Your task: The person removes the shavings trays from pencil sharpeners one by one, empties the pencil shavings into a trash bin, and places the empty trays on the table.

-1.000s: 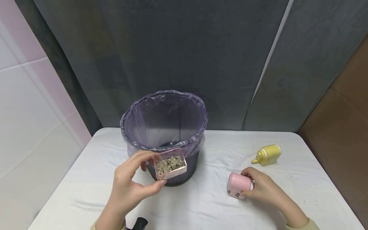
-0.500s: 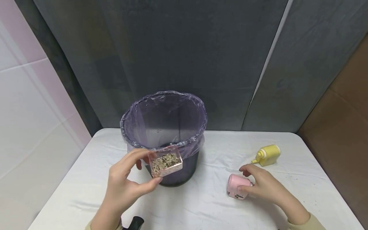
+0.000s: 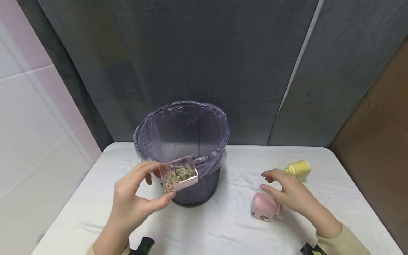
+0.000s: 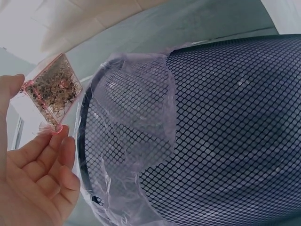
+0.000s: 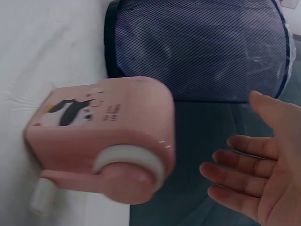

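Observation:
My left hand (image 3: 135, 191) pinches a clear, pink-edged shavings drawer (image 3: 178, 174) between thumb and fingers. Pencil shavings (image 4: 57, 89) lie inside it. In the head view the drawer overlaps the near rim of a black mesh wastebasket (image 4: 235, 127) lined with a thin purple bag (image 3: 188, 131). A pink hand-crank pencil sharpener (image 3: 265, 207) lies on the white-covered table, its crank (image 5: 127, 181) and cartoon print showing in the right wrist view. Above and just right of it hovers my right hand (image 3: 293, 193), fingers apart and holding nothing.
Farther back on the right lies a small yellow item with a white band (image 3: 299, 170), partly behind my right hand in the head view. Dark grey panels (image 3: 204, 53) stand behind the white-covered table (image 3: 232, 233). A brown panel (image 3: 379, 120) borders the right side.
My right hand has let go of the pink sharpener and lifted away from it. The left hand has shifted slightly left and up toward the wastebasket rim, still holding the drawer.

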